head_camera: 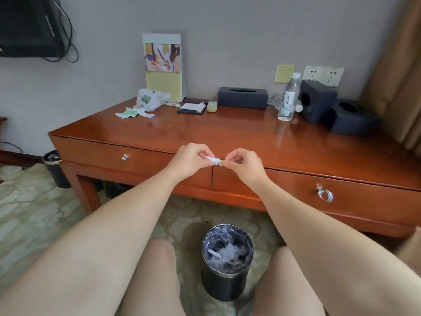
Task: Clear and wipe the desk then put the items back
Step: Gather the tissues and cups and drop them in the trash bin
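Nearest are the person's two bare knees (157, 258), and between them, on the patterned carpet (34, 213), stands a dark round waste bin (223, 286). It is lined with a clear bag and holds crumpled whitish paper and plastic.

Above the bin, in front of the table's (227, 133) front edge, both hands meet on a small white scrap (214, 160). The left hand (191, 159) pinches one end with curled fingers (202, 156). The right hand (243, 163) pinches the other end, which looks yellowish; what the scrap is cannot be told.

The wooden table has two front drawers, the left with a small knob (124, 157), the right with a ring pull (325, 195).

On the far left of the top lie torn paper with a green patch (134, 114) and, just behind it, a white plastic bag (148, 101). A standing card (163, 67) leans at the wall behind them. Near the middle, a flat dark tray (192, 108) holds a crumpled white paper, and a small pale remote (212, 106) lies just beside it.

To the right, a black tissue box (242, 97) sits against the wall, its slot dark. Then comes an upright clear water bottle (288, 99) with a white cap; how much it holds cannot be told. Beyond it are a black cube box (317, 101) with a round hole in its side and a lower black box (350, 119) with a round opening on top; their insides are too dark to read.

A second dark bin (54, 167) stands on the floor by the table's left leg.
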Action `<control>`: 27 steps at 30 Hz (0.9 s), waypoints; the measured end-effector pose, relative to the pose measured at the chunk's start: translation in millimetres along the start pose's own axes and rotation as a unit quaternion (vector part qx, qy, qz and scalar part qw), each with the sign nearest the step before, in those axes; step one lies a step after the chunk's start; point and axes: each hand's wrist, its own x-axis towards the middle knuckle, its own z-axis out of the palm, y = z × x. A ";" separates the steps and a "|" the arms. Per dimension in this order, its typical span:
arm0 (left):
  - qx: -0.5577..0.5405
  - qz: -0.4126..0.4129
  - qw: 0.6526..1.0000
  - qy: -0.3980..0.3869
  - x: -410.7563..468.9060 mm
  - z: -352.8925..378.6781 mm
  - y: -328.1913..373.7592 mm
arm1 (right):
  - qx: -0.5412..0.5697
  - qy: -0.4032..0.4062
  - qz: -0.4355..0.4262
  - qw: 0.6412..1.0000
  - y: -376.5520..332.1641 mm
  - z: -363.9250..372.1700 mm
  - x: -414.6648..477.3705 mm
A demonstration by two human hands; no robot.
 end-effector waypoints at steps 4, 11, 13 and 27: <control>0.027 -0.007 1.000 -0.004 -26.1 31.0 1.4 | -0.023 -0.014 0.011 1.000 15.7 -6.6 -38.2; 0.038 -0.046 0.995 -0.074 -58.1 88.6 -22.0 | -0.045 -0.070 0.066 0.994 68.5 1.0 -83.3; 0.027 -0.063 0.993 -0.100 -61.6 103.3 -32.0 | -0.050 -0.088 0.087 0.991 86.2 5.2 -88.6; -0.033 -0.199 0.966 -0.161 -41.6 201.2 -116.7 | -0.068 -0.128 0.222 0.964 211.4 60.5 -76.2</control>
